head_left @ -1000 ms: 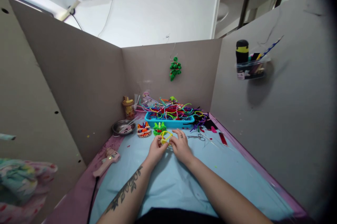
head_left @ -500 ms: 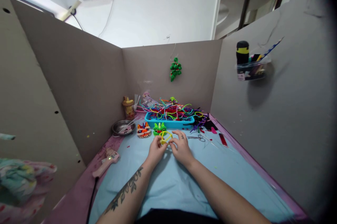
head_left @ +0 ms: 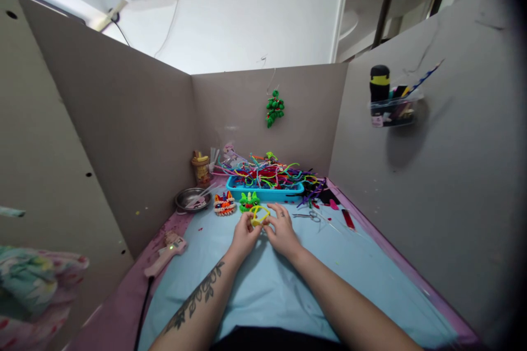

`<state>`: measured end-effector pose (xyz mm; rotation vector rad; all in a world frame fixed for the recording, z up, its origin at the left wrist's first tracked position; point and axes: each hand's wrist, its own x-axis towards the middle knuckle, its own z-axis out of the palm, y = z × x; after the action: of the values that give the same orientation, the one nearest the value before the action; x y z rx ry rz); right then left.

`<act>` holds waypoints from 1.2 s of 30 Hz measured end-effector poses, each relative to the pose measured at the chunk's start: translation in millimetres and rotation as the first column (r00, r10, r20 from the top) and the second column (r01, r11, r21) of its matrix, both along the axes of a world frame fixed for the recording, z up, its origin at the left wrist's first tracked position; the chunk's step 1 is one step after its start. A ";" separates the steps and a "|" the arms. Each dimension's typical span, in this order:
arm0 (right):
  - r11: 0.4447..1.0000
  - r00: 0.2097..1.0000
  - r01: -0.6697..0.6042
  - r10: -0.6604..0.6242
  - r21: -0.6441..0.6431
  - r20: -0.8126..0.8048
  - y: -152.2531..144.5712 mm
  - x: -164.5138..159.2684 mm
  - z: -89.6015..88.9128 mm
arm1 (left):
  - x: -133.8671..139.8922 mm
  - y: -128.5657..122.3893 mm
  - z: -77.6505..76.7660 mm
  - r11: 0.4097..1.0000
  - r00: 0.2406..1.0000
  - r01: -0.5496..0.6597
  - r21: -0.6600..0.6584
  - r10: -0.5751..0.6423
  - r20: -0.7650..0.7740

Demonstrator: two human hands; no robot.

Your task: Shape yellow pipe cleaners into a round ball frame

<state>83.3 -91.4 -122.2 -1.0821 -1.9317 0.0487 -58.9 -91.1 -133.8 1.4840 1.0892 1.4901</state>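
Two hands, one yellow loop

Both hands meet over the blue mat (head_left: 263, 285), near its far edge. Left hand (head_left: 244, 234): fingers curled, fingertips pinching the left side of a yellow loop (head_left: 259, 215) of pipe cleaner. Right hand (head_left: 283, 232): thumb and forefinger closed on the loop's right side, other fingers spread loosely. Loop: held just above the mat between the two hands, upright and slightly tilted.

Just beyond the loop: a green figure (head_left: 249, 201), and beside it to the left an orange figure (head_left: 224, 203). Behind these: a blue tray (head_left: 267, 193) heaped with pipe cleaners (head_left: 272, 172) of many colours. Left of the tray: a metal bowl (head_left: 191, 199) and a small yellow jar (head_left: 201, 167). Right of the hands: scissors (head_left: 308, 215) lying flat on the mat. Near left edge: a pink glue gun (head_left: 167, 254), its cord trailing toward the viewer. On the back panel: a green ornament (head_left: 274, 109) hanging from a hook. On the right panel: a clear holder (head_left: 393, 109) with a black bottle and pens.
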 end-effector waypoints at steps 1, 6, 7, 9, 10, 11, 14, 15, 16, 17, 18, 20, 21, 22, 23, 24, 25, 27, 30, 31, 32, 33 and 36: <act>1.000 1.000 0.003 -0.003 -0.004 -0.002 1.0 0.5 -0.4 | 0.0 -0.1 0.3 1.000 1.000 0.008 -0.004 -0.008 -0.018; 1.000 0.999 0.006 -0.006 -0.008 -0.032 5.4 2.5 -2.7 | -1.0 1.4 -1.0 0.999 0.998 0.045 -0.015 -0.045 -0.047; 1.000 0.999 0.004 -0.005 -0.013 -0.038 5.9 2.6 -3.3 | -1.3 2.2 -1.9 0.999 0.998 0.048 -0.019 -0.049 -0.047; 1.000 0.999 0.002 -0.003 -0.028 -0.045 6.5 2.4 -4.4 | -1.5 3.4 -3.7 0.998 0.997 0.056 -0.016 -0.056 -0.051; 0.999 0.999 0.001 -0.003 -0.035 -0.045 6.6 2.3 -5.0 | -1.5 3.7 -3.9 0.998 0.996 0.065 -0.009 -0.065 -0.057; 0.999 0.999 0.000 -0.002 -0.040 -0.043 6.6 2.1 -5.5 | -1.4 3.6 -3.6 0.997 0.995 0.074 0.001 -0.073 -0.065; 0.999 0.999 -0.005 0.004 -0.038 -0.033 6.8 1.8 -6.9 | -0.9 0.7 1.7 0.998 0.992 0.062 0.026 -0.059 -0.112; 0.999 1.000 -0.008 0.006 -0.037 -0.031 6.9 1.8 -7.4 | -0.7 -0.8 4.4 0.999 0.991 0.041 0.029 -0.037 -0.132; 0.999 1.000 -0.012 0.011 -0.037 -0.029 7.1 1.7 -7.9 | -0.7 -2.4 7.2 0.999 0.989 0.018 0.030 -0.013 -0.149; 0.999 0.999 -0.018 0.017 -0.038 -0.031 7.4 1.7 -8.3 | -0.7 -3.9 9.9 1.000 0.987 -0.002 0.028 0.006 -0.160; 0.999 0.999 -0.026 0.024 -0.039 -0.035 7.9 1.6 -8.7 | -0.7 -5.1 12.0 1.000 0.986 -0.014 0.025 0.018 -0.165; 0.998 0.998 -0.041 0.039 -0.045 -0.048 8.9 1.4 -9.2 | -0.8 -6.3 14.4 1.000 0.987 -0.024 0.017 0.027 -0.159; 0.998 0.997 -0.047 0.044 -0.051 -0.059 9.5 1.2 -9.4 | -0.8 -6.2 14.5 1.000 0.988 -0.025 0.015 0.027 -0.152; 0.997 0.996 -0.051 0.046 -0.059 -0.072 10.1 1.0 -9.4 | -0.8 -5.8 14.1 1.000 0.990 -0.020 0.012 0.022 -0.142; 0.996 0.995 -0.055 0.049 -0.070 -0.084 10.6 0.8 -9.3 | -0.7 -5.1 13.2 1.000 0.992 -0.013 0.010 0.014 -0.127; 0.995 0.994 -0.061 0.053 -0.081 -0.096 11.0 0.5 -9.2 | -0.6 -4.2 12.1 1.000 0.994 -0.005 0.005 0.005 -0.105; 0.994 0.993 -0.067 0.057 -0.092 -0.108 11.2 0.2 -8.9 | -0.4 -3.3 10.8 1.000 0.997 0.006 -0.004 -0.006 -0.075; 0.991 0.990 -0.073 0.059 -0.108 -0.132 10.7 -0.5 -8.2 | -0.1 -1.7 8.9 0.999 0.999 0.042 -0.032 -0.042 0.008; 0.988 0.983 -0.072 0.048 -0.136 -0.176 8.2 -0.8 -5.8 | -0.4 -0.6 8.6 0.988 0.983 0.120 -0.096 -0.105 0.150; 0.986 0.980 -0.072 0.042 -0.148 -0.195 7.3 -0.6 -4.7 | -0.8 -0.6 9.4 0.982 0.974 0.146 -0.120 -0.121 0.190; 0.985 0.975 -0.074 0.038 -0.157 -0.221 6.7 -0.1 -3.6 | -1.4 -0.8 10.5 0.976 0.966 0.165 -0.142 -0.131 0.221; 0.984 0.966 -0.080 0.037 -0.160 -0.256 6.3 0.5 -2.7 | -2.1 -1.2 11.9 0.972 0.960 0.173 -0.161 -0.130 0.246; 0.982 0.894 -0.099 0.017 -0.162 -0.447 8.2 3.0 -1.7 | -4.4 -2.6 15.8 0.963 0.954 0.167 -0.214 -0.103 0.283</act>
<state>86.2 -83.2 -123.9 -1.0235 -1.5617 0.4757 -63.2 -93.7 -118.1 1.1309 0.9423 1.3669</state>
